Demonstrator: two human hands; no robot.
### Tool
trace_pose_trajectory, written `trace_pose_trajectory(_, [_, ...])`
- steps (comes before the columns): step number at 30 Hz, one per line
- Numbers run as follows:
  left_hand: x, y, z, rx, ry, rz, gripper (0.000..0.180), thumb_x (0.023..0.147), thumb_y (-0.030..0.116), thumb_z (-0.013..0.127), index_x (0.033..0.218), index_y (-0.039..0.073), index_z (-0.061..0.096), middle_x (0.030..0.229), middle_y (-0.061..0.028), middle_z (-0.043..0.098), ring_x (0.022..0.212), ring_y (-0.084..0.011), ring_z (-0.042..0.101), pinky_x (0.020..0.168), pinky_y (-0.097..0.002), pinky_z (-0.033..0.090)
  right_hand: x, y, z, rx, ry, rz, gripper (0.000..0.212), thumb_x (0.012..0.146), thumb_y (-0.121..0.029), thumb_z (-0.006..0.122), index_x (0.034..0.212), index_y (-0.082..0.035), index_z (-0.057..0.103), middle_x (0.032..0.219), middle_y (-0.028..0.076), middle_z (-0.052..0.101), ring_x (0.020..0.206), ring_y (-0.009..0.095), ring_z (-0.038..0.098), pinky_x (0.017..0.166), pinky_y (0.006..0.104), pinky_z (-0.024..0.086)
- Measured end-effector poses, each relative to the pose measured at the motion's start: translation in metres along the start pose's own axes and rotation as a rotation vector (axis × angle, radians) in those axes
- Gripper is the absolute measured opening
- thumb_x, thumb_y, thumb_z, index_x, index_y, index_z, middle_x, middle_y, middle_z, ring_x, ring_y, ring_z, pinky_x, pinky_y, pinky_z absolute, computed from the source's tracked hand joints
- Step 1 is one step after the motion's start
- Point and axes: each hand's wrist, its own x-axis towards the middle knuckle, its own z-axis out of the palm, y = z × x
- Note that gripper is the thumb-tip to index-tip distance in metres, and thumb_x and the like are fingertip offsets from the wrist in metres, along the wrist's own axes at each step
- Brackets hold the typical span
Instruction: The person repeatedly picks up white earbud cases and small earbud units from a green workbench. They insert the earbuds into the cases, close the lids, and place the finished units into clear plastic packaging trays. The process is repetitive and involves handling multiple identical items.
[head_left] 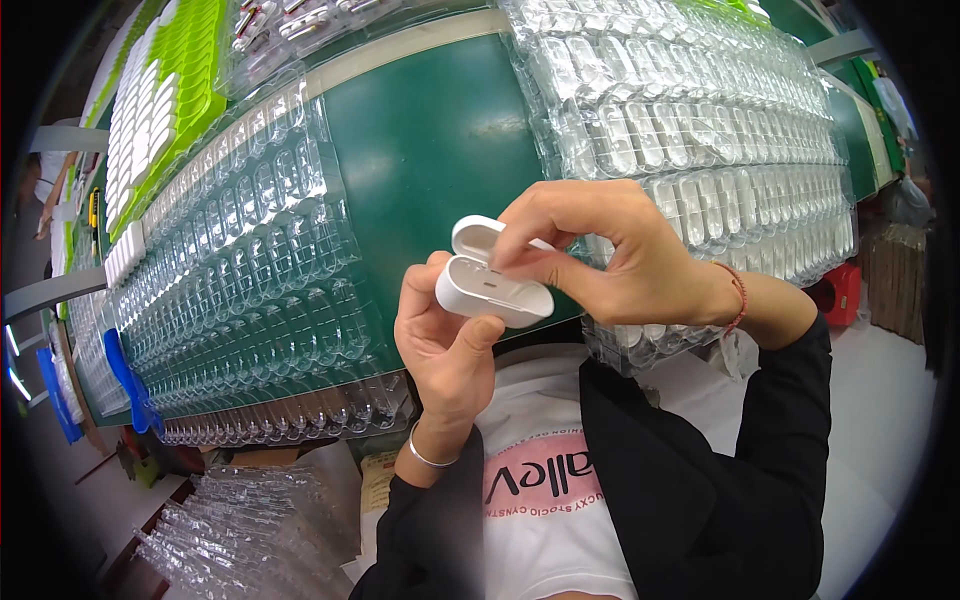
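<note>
Item in hand: small white plastic hinged earbud case (492, 288), lid open, gripped in my left hand (445, 345), my right hand (600, 255) fingertips pinched at its mouth; filled clear blister trays (720, 130) right, empty ones (250, 290) left on the green counter (430, 150).

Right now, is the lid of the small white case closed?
No, the white case in the left hand has its hinged lid flipped up, and the right hand fingers reach into it.
</note>
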Motion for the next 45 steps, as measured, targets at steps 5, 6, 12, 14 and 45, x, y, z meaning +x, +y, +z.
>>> trace_pose_trajectory(5, [0.001,0.003,-0.003,0.009,-0.003,0.024,0.037,0.081,0.001,0.072,0.11,0.002,0.049,0.103,-0.0037,0.054,0.1,-0.0132,0.055,0.089,-0.0297,0.047,0.004,0.005,-0.003,-0.035,-0.007,-0.114,0.027,0.075,0.01,0.067,0.097,-0.005,0.07,0.092,0.008,0.064,0.079,0.017,0.062,0.066,0.0262,0.05])
trace_pose_trajectory(6, [0.001,0.003,-0.004,0.019,-0.007,0.033,0.037,0.081,0.0,0.072,0.11,0.002,0.049,0.104,-0.004,0.055,0.101,-0.0133,0.055,0.09,-0.0299,0.047,0.004,0.004,-0.003,-0.067,-0.001,-0.128,0.028,0.074,0.009,0.068,0.098,-0.006,0.07,0.093,0.008,0.063,0.079,0.017,0.061,0.066,0.0266,0.05])
trace_pose_trajectory(12, [0.007,0.002,-0.001,0.02,0.048,-0.029,0.035,0.082,-0.004,0.068,0.111,0.001,0.05,0.108,-0.0071,0.059,0.105,-0.0147,0.056,0.09,-0.0305,0.048,0.003,-0.007,-0.012,-0.423,-0.005,-0.284,0.033,0.069,-0.001,0.074,0.102,-0.006,0.067,0.087,0.008,0.063,0.071,0.023,0.06,0.058,0.0305,0.048])
trace_pose_trajectory(14, [0.01,0.001,0.002,0.027,0.041,-0.03,0.034,0.082,-0.004,0.068,0.111,0.001,0.05,0.109,-0.0071,0.058,0.106,-0.015,0.056,0.09,-0.0305,0.047,0.003,-0.01,-0.007,-0.262,-0.043,-0.133,0.026,0.073,-0.001,0.073,0.098,-0.005,0.066,0.083,0.008,0.063,0.065,0.022,0.06,0.054,0.0304,0.047])
trace_pose_trajectory(45, [0.01,0.177,-0.085,1.232,0.376,0.638,0.008,0.093,-0.002,0.052,0.1,-0.001,0.056,0.089,-0.0057,0.055,0.07,-0.0073,0.051,0.056,-0.0196,0.039,0.249,0.167,-0.256,-1.144,0.202,-0.137,0.017,0.085,-0.01,0.059,0.095,-0.002,0.07,0.096,0.018,0.068,0.095,0.034,0.063,0.085,0.0394,0.048])
